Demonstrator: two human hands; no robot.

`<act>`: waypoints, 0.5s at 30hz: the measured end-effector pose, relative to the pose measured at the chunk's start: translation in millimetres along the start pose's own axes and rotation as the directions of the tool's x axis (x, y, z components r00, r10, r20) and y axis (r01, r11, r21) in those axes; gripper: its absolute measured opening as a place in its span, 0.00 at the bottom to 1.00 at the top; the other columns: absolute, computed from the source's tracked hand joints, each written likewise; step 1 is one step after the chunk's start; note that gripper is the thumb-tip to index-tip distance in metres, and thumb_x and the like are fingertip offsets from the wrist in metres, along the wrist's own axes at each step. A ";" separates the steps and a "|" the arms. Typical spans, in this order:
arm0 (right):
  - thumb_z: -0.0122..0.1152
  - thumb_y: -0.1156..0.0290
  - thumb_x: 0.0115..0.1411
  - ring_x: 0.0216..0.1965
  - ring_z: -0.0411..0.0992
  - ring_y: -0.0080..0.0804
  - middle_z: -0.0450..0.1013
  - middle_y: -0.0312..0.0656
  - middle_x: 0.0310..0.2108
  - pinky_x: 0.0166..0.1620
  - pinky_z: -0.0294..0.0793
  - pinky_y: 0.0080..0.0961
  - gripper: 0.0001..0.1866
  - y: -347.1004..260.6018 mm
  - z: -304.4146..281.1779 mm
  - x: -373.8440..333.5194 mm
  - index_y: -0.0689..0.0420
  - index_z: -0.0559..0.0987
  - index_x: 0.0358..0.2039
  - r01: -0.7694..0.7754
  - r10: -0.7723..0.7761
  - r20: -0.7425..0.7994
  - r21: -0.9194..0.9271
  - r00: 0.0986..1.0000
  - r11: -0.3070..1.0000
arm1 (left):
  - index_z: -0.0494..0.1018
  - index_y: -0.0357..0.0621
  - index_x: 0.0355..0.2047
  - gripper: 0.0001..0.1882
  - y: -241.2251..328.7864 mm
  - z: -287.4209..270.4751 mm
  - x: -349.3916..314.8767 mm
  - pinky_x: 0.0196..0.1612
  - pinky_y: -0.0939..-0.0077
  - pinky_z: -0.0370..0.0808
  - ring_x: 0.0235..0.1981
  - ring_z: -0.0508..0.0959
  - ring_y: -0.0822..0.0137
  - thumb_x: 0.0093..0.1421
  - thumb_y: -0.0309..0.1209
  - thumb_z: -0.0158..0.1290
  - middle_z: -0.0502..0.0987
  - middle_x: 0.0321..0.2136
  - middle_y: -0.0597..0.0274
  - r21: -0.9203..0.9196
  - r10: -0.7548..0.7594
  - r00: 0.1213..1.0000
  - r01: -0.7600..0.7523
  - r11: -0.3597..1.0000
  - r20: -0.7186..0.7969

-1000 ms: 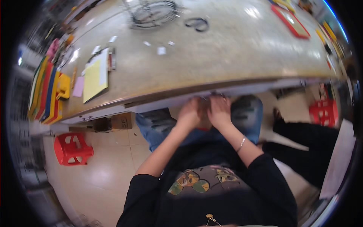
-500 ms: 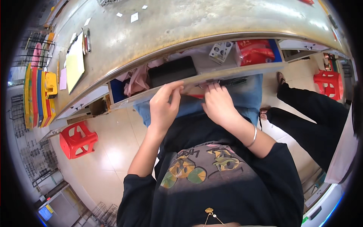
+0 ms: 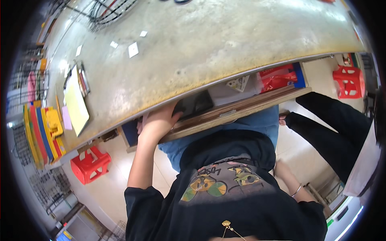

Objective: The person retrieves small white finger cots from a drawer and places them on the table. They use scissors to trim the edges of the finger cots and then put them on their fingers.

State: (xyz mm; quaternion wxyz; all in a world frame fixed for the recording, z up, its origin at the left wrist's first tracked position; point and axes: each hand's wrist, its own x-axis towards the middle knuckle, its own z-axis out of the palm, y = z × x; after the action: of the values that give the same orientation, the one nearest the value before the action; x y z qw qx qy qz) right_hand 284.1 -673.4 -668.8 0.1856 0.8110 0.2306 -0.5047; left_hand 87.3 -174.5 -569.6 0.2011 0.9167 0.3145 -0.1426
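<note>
My left hand (image 3: pixel 157 123) reaches over the front of a pulled-out wooden drawer (image 3: pixel 237 112), at its left part. Its thumb stands apart, beside a flat black rectangular case (image 3: pixel 196 104) lying in the drawer. The other fingertips go in under the table edge and are partly hidden; nothing shows in their grasp. Pink crumpled material (image 3: pixel 140 121) shows just left of that hand. My right hand (image 3: pixel 282 170), with a bangle at the wrist, hangs low at my right side, off the drawer; its fingers are hidden behind my clothing and blurred.
Further right in the drawer lie a white patterned box (image 3: pixel 238 83) and a red packet (image 3: pixel 277 77). A metal-topped table (image 3: pixel 193 44) spans the front, with a yellow pad (image 3: pixel 77 106) at left. Red stools (image 3: pixel 91 164) stand either side. A person in black trousers (image 3: pixel 325 124) is at right.
The drawer sits further in under the table, covering more of its contents. My left hand has moved left and into the drawer. My right hand has left the drawer front and dropped to my side.
</note>
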 end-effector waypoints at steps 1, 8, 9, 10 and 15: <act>0.55 0.69 0.57 0.43 0.72 0.48 0.71 0.53 0.44 0.45 0.72 0.37 0.18 3.9 32.2 -5.4 0.63 0.72 0.47 -0.046 0.056 0.314 -0.039 0.948 0.998 | 0.58 0.56 0.62 0.32 5.2 -3.8 9.9 0.62 0.59 0.56 0.61 0.59 0.46 0.58 0.43 0.53 0.60 0.59 0.46 0.046 -0.021 0.993 0.016 0.999 0.115; 0.56 0.67 0.56 0.42 0.72 0.46 0.72 0.51 0.44 0.44 0.73 0.36 0.19 -18.6 62.8 -4.5 0.62 0.73 0.47 -0.106 0.024 0.441 0.164 0.897 0.981 | 0.47 0.63 0.66 0.40 22.4 8.3 19.8 0.64 0.53 0.50 0.66 0.48 0.50 0.57 0.46 0.54 0.48 0.66 0.57 0.148 0.022 0.988 -0.045 0.988 0.152; 0.56 0.67 0.56 0.42 0.72 0.46 0.72 0.51 0.44 0.44 0.73 0.36 0.19 -22.3 59.2 -1.7 0.62 0.73 0.47 -0.108 0.023 0.420 0.179 0.907 0.978 | 0.45 0.62 0.66 0.42 32.7 0.4 21.2 0.65 0.53 0.50 0.67 0.46 0.50 0.56 0.45 0.55 0.45 0.66 0.58 0.216 -0.057 0.970 0.005 0.976 0.235; 0.56 0.66 0.56 0.42 0.72 0.45 0.72 0.51 0.44 0.44 0.73 0.36 0.19 -27.1 53.7 0.9 0.61 0.73 0.47 -0.102 0.016 0.399 0.195 0.917 0.975 | 0.44 0.61 0.66 0.43 35.5 -0.2 23.7 0.65 0.53 0.50 0.67 0.46 0.50 0.56 0.45 0.55 0.46 0.66 0.57 0.263 -0.041 0.971 -0.023 0.965 0.234; 0.56 0.65 0.56 0.42 0.73 0.44 0.73 0.49 0.44 0.43 0.74 0.35 0.19 -38.9 36.7 8.5 0.60 0.74 0.47 -0.095 0.001 0.328 0.271 0.945 0.958 | 0.47 0.55 0.66 0.44 24.3 17.7 40.9 0.64 0.53 0.52 0.65 0.50 0.50 0.53 0.43 0.58 0.50 0.64 0.54 0.262 0.265 0.955 -0.291 0.920 0.131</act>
State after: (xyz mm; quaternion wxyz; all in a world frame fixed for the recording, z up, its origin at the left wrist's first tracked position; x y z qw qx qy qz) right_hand 238.7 -659.4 -694.7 0.1153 0.7406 0.1021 -0.6541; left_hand 131.4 -178.9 -594.3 0.1030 0.9635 0.1484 -0.1976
